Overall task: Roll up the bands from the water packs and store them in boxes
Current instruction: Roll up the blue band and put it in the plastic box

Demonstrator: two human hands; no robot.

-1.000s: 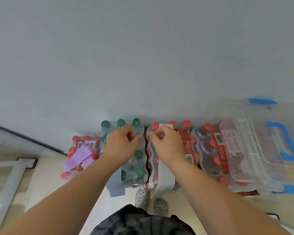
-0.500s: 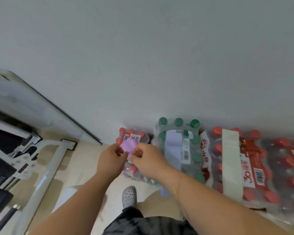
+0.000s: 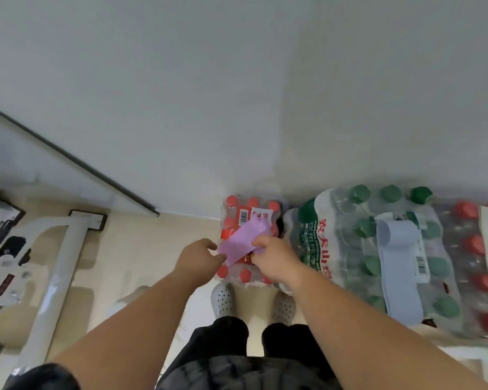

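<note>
Head view: left hand [image 3: 199, 257] and right hand [image 3: 276, 260] each pinch the purple band [image 3: 243, 240], flat over the small pack [image 3: 237, 209], while a grey band [image 3: 397, 263] lies unrolled on the green-cap pack [image 3: 350, 249] and no box shows, so most seems left.

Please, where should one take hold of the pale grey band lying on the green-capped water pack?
Probably pinch the grey band at its far end, from above. There it seems folded back and lifted off the green-capped pack, while the rest lies flat on the wrap.
</note>
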